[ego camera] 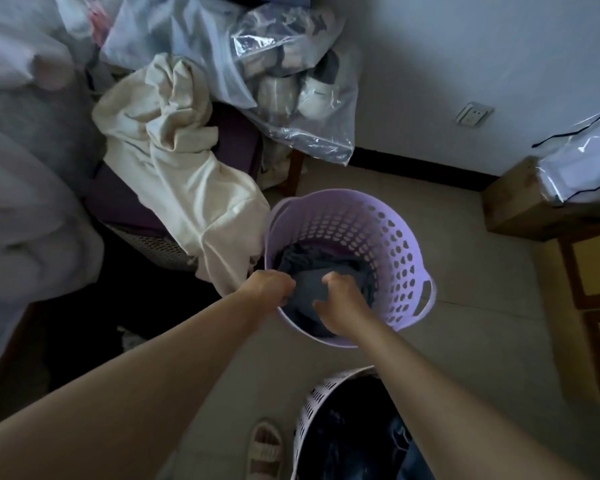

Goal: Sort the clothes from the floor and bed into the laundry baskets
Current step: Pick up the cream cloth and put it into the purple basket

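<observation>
We see one basket (388, 244) on the floor (465, 306), garment (312, 292) inside; second basket (312, 410) nearer us; bed (32, 202) left.

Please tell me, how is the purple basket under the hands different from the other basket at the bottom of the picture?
The purple basket is seen whole, while the lower basket is cut off by the picture's edge. Both hands, left and right, grip dark cloth in the purple one; nobody touches the lower one. Both have perforated walls and hold dark clothes.
</observation>
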{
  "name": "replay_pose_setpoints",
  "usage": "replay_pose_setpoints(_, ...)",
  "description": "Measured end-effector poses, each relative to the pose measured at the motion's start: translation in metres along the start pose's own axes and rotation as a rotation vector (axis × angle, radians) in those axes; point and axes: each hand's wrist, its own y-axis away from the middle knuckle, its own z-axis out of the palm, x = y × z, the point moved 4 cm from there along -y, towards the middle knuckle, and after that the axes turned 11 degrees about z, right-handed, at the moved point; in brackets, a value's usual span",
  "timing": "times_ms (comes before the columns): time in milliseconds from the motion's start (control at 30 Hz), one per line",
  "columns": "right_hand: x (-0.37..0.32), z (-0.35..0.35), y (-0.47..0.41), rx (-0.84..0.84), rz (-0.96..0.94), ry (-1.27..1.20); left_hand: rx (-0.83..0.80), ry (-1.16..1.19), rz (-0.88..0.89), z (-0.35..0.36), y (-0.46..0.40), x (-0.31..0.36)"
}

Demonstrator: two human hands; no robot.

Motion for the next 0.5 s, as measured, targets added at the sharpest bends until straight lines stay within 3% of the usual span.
replay_pose_setpoints(200, -0.047, 0.025, 0.019, -0.035, -0.088, 0.048, 0.112, 0.059, -0.095, -0.055, 0.025, -0.041)
replay_pose_setpoints(500, -0.145, 0.081, 0.055, -0.077, -0.145, 0.133, 0.242, 0.273, -0.102, -0.159, 0.066, -0.092)
